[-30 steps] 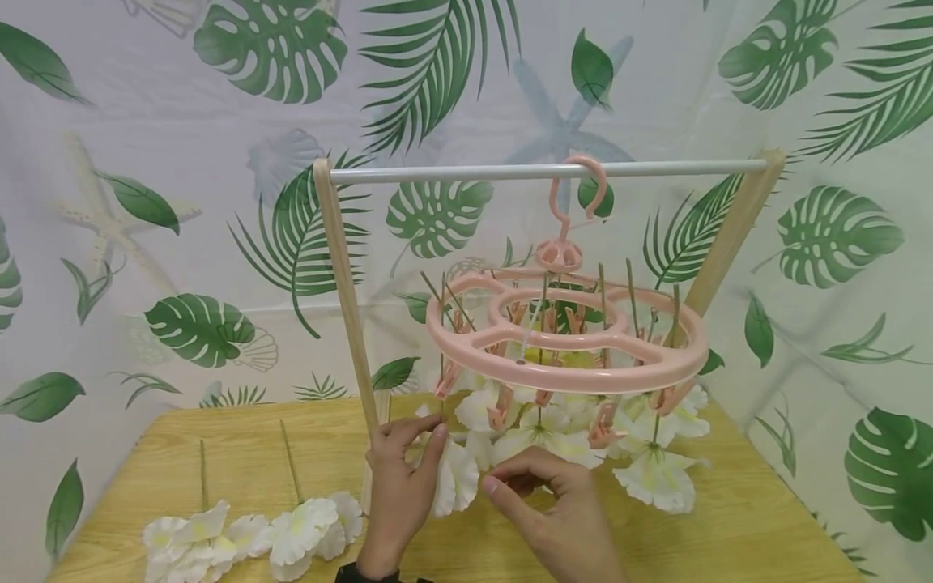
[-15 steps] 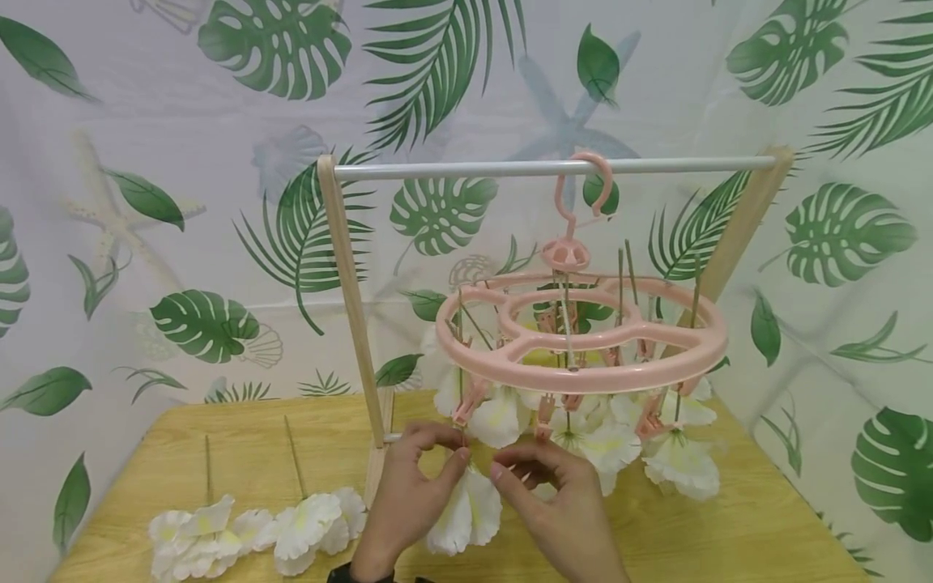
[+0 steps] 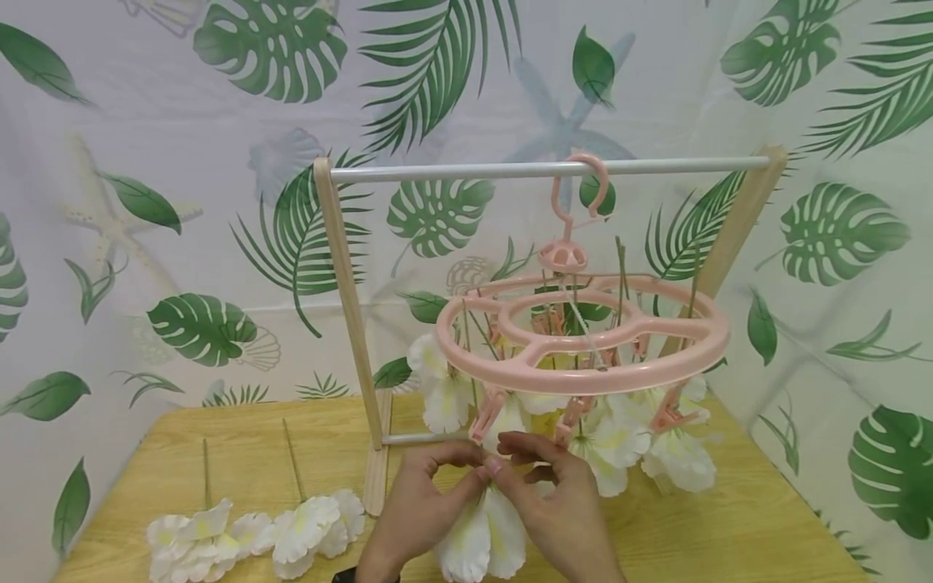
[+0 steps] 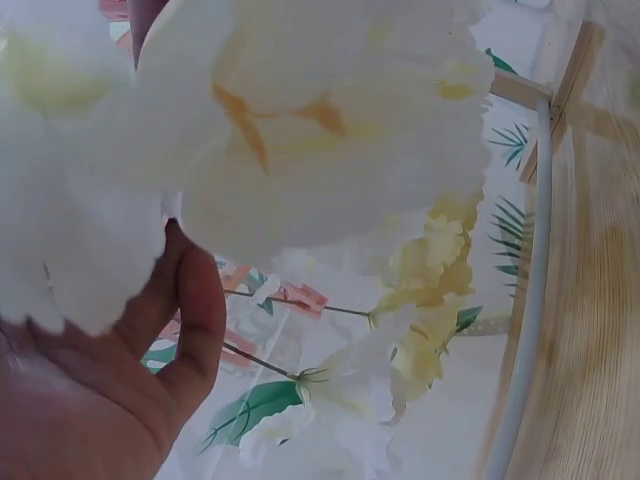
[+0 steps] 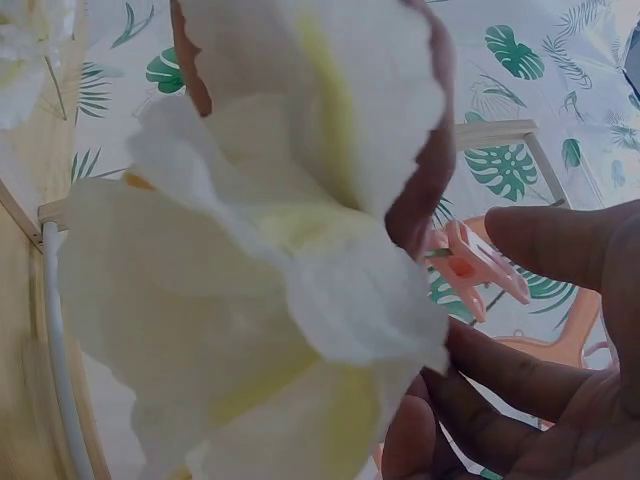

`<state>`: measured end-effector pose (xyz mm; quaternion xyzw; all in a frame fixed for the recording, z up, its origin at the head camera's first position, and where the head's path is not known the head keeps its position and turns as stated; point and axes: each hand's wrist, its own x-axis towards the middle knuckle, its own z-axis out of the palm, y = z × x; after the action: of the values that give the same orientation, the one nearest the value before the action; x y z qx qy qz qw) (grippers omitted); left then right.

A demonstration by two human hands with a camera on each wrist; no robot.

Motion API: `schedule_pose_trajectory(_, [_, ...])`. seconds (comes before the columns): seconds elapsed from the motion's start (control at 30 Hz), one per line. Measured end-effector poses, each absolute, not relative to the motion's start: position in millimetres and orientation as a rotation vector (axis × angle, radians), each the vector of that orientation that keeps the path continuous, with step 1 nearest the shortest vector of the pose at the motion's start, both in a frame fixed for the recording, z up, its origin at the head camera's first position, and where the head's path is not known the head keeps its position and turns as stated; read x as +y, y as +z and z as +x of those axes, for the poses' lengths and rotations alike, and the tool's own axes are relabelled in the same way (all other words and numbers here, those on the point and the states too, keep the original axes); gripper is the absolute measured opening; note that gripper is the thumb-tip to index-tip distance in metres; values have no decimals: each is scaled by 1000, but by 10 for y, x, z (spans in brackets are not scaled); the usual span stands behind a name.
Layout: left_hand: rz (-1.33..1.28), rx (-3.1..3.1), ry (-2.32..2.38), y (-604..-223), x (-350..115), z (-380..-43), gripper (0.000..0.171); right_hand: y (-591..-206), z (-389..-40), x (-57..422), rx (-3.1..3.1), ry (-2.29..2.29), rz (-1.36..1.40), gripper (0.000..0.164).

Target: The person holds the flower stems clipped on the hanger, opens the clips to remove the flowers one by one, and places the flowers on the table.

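My left hand (image 3: 437, 494) pinches the stem of a white artificial flower (image 3: 474, 538) just under a pink clip (image 3: 487, 414), and the bloom hangs below the fingers. My right hand (image 3: 557, 498) is close beside it, thumb tip right at the left fingertips in the head view. In the right wrist view its fingers (image 5: 530, 380) stand apart, with the clip showing between them. Petals hide much of the left hand there. The pink round clip hanger (image 3: 583, 376) hangs by its hook from a white rod (image 3: 452, 172), with several white flowers (image 3: 608, 445) clipped under it.
Two white flowers (image 3: 306, 530) with thin green stems lie at the table's left. The rack's wooden left post (image 3: 350, 300) stands just behind my left hand, with a low white crossbar (image 3: 419, 438) near it. A leaf-print cloth covers the wall behind.
My left hand has moved right and lower with the pinched flower, and the clip tilts toward it. The hanger has turned. My right hand has come up against the left fingertips.
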<state>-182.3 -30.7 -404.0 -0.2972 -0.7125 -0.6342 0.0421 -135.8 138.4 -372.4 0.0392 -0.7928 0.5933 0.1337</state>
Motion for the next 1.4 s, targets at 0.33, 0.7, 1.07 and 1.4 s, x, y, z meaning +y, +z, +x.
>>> schedule_pose_trajectory(0.33, [-1114,-2075,-2020,-4040,-229,-1812,14,-3748,-1399,1382,-2249,1771,192,14])
schedule_pose_trajectory(0.7, [-1152,-2065,-2073,-4011,-193,-1788,12,-3699,-1405,1392,-2163,1954,180,14])
schedule_pose_trajectory(1.07, [-1152,-2083,-2061,-3985,-184,-1806,10,-3658,-1418,1389,-2038,2165,98,24])
schedule_pose_trajectory(1.4, [-1236,-2082,-2019,-3964,-215,-1825,12,-3650,-1440,1401,-1881,2201,93,22])
